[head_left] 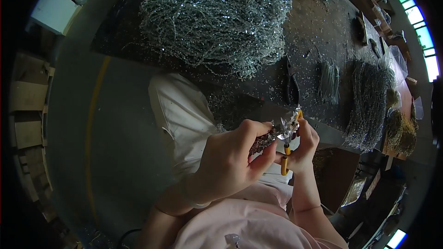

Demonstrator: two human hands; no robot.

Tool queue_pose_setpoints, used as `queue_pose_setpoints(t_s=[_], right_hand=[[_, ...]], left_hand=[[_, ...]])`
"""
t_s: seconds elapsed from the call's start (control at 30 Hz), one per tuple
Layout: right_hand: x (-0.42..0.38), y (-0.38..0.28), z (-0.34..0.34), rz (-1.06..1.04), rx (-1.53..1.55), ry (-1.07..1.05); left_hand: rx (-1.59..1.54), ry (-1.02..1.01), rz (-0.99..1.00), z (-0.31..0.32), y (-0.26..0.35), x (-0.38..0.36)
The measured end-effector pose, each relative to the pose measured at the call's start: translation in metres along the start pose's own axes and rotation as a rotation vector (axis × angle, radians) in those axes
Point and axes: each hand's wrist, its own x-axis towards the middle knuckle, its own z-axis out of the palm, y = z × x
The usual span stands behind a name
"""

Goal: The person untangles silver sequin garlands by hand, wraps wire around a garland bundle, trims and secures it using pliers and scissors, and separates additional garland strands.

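Note:
My left hand (233,159) is closed round a bundle of glittery strands (263,142), pinched between thumb and fingers above my lap. Close on its right, my right hand (304,147) grips yellow-handled cutters (284,163), their handles partly hidden by the fingers. The cutters' jaws meet the end of the bundle, where pale, clear pieces show; whether the blades are closed is too small to tell. Beyond the hands, a pair of dark pliers (292,87) lies on the dark table (309,41). A large heap of silvery glitter strands (212,20) rests on the table ahead.
A small bundle of thin stems (329,82) and a long glittery bundle (369,103) lie at the right, with gold strands (400,131) farther over. An open cardboard box (334,175) stands below the table's right side. Boxes (28,96) line the far left.

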Motion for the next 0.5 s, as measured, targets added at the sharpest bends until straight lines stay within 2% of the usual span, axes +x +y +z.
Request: queue_pose_setpoints(t_s=[0.3, 0.37, 0.43, 0.5], right_hand=[[-0.001, 0.003, 0.002, -0.056, -0.071, 0.046], [-0.004, 0.004, 0.001, -0.074, -0.082, 0.053], [-0.010, 0.010, 0.000, -0.092, -0.090, 0.056], [-0.016, 0.019, -0.001, 0.073, 0.035, 0.109]], left_hand=[[-0.021, -0.025, -0.035, -0.002, 0.002, 0.001], [-0.048, -0.065, -0.115, -0.005, 0.004, 0.000], [-0.083, -0.045, -0.110, -0.006, 0.003, 0.002], [-0.119, -0.026, -0.100, -0.006, 0.001, 0.003]])
